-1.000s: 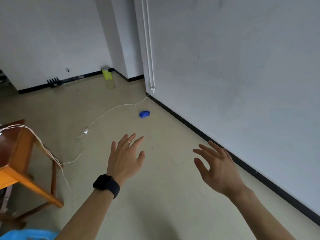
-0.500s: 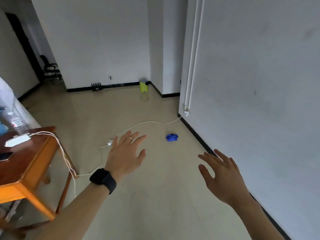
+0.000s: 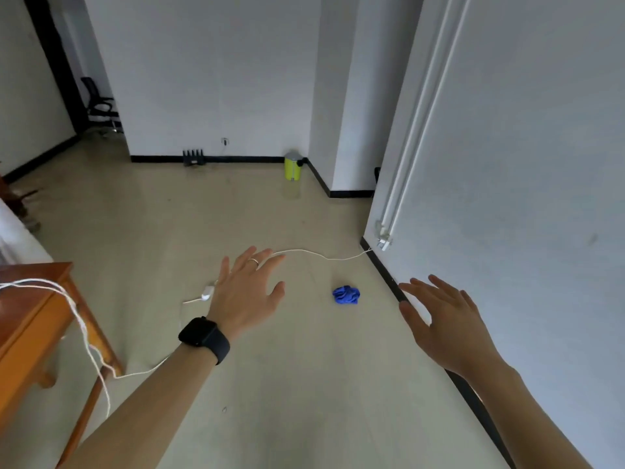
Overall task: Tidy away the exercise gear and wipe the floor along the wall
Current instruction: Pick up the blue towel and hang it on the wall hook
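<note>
A crumpled blue cloth (image 3: 346, 295) lies on the beige floor (image 3: 287, 384), a short way out from the black skirting of the right-hand wall (image 3: 507, 198). My left hand (image 3: 247, 292) is stretched forward with fingers spread and holds nothing; it wears a ring and a black watch. My right hand (image 3: 443, 319) is also held out, fingers apart and empty, close to the wall. The cloth sits between the two hands, a little farther away. No exercise gear can be made out near my hands.
A white cable (image 3: 321, 256) runs across the floor from the wall to an orange wooden table (image 3: 30, 333) at the left. A yellow-green bin (image 3: 293, 165) stands by the far corner. A black rack (image 3: 193, 157) and an office chair (image 3: 99, 106) stand farther back.
The view has lifted and swung to show more of the far room. Both hands stay spread and empty; the blue cloth now appears nearer, between them.
</note>
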`<state>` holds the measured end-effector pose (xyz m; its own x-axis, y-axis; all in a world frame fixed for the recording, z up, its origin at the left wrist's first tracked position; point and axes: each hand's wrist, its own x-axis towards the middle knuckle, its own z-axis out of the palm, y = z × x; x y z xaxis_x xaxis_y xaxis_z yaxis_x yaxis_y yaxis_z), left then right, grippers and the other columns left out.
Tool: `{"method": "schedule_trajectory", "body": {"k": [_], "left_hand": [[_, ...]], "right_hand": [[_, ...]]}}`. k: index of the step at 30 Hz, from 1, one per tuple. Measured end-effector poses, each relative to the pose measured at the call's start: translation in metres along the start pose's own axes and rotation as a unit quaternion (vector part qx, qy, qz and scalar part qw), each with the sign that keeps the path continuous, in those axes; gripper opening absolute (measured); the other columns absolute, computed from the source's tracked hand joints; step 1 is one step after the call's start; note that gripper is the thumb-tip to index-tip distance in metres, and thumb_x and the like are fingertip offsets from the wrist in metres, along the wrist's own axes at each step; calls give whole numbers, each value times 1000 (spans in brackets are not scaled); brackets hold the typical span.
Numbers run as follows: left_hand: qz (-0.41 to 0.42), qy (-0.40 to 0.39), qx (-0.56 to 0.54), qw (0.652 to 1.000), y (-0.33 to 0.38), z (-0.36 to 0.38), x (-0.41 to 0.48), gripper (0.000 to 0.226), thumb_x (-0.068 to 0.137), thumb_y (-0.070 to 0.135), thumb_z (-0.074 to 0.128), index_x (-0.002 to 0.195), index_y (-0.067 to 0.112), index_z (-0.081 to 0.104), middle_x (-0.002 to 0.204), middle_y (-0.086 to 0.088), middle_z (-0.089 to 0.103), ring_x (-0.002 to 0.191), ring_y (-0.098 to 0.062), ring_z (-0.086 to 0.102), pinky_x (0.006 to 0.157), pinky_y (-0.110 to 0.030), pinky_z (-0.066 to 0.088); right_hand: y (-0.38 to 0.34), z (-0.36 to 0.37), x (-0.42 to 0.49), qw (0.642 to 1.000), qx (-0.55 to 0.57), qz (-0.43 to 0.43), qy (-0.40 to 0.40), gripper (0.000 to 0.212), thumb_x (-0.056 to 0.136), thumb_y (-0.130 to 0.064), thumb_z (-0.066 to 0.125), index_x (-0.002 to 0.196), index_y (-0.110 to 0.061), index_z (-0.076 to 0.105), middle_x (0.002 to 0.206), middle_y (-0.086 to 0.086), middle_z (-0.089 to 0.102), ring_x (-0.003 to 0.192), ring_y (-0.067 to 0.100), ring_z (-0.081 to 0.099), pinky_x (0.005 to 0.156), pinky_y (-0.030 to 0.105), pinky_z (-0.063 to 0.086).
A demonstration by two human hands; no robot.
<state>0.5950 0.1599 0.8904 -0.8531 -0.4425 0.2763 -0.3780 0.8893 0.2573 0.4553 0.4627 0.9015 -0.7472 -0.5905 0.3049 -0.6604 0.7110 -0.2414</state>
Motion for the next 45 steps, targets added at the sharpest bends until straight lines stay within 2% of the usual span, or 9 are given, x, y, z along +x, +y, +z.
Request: {"method": "schedule_trajectory", "body": {"k": [9, 14, 23, 30, 34, 38, 41, 45], "left_hand": [[57, -16, 26, 998, -46, 32, 202, 52, 98, 44, 44, 149, 37, 36, 158, 5, 34, 150, -18, 16, 118, -50, 18], [92, -17, 48, 994, -58, 69, 320, 51, 97, 43, 47, 147, 35, 39, 157, 3, 37, 149, -20, 20, 117, -50, 20], [108, -49, 48, 992, -63, 156, 529, 52, 97, 46, 44, 147, 36, 39, 157, 4, 36, 149, -20, 20, 117, -51, 20], [110, -71, -3, 991, -68, 220, 662, 51, 98, 45, 43, 148, 36, 38, 157, 3, 36, 149, -19, 20, 118, -49, 18], [118, -126, -6, 985, -86, 291, 734, 58, 90, 50, 33, 146, 38, 40, 156, 5, 39, 148, -19, 23, 116, -48, 22], [139, -191, 1, 972, -108, 378, 812, 50, 97, 42, 45, 146, 36, 40, 156, 8, 37, 148, -19, 23, 117, -47, 20], [158, -275, 25, 948, -124, 439, 861, 51, 96, 44, 45, 146, 35, 41, 155, 7, 39, 146, -19, 26, 114, -48, 25], [196, -365, 58, 908, -146, 513, 895, 48, 98, 43, 44, 145, 35, 42, 155, 6, 40, 146, -19, 28, 113, -51, 24]], "right_hand": [[6, 59, 166, 999, 18, 49, -6, 49, 97, -58, 31, 141, -43, 47, 150, -17, 45, 148, 10, 25, 121, 46, 21], [26, 106, 253, 997, 27, 76, -20, 44, 101, -51, 40, 144, -43, 43, 152, -19, 42, 149, 10, 21, 122, 45, 18], [93, 164, 450, 994, 27, 98, -31, 45, 101, -50, 40, 145, -40, 43, 153, -14, 42, 150, 13, 22, 122, 47, 18], [137, 205, 582, 992, 15, 115, -55, 45, 100, -49, 40, 145, -41, 43, 154, -16, 40, 149, 12, 23, 122, 46, 17], [164, 259, 643, 984, 8, 149, -96, 45, 101, -51, 39, 145, -42, 40, 154, -17, 39, 149, 10, 21, 123, 44, 16], [185, 332, 696, 969, 10, 192, -155, 47, 101, -52, 37, 147, -43, 37, 154, -20, 38, 149, 10, 22, 122, 41, 16], [198, 387, 726, 941, 18, 256, -222, 48, 101, -54, 33, 148, -42, 36, 153, -19, 40, 148, 11, 24, 122, 43, 20], [208, 458, 757, 896, 50, 327, -297, 48, 102, -52, 35, 148, -40, 36, 151, -16, 44, 146, 12, 29, 119, 36, 24]]}}
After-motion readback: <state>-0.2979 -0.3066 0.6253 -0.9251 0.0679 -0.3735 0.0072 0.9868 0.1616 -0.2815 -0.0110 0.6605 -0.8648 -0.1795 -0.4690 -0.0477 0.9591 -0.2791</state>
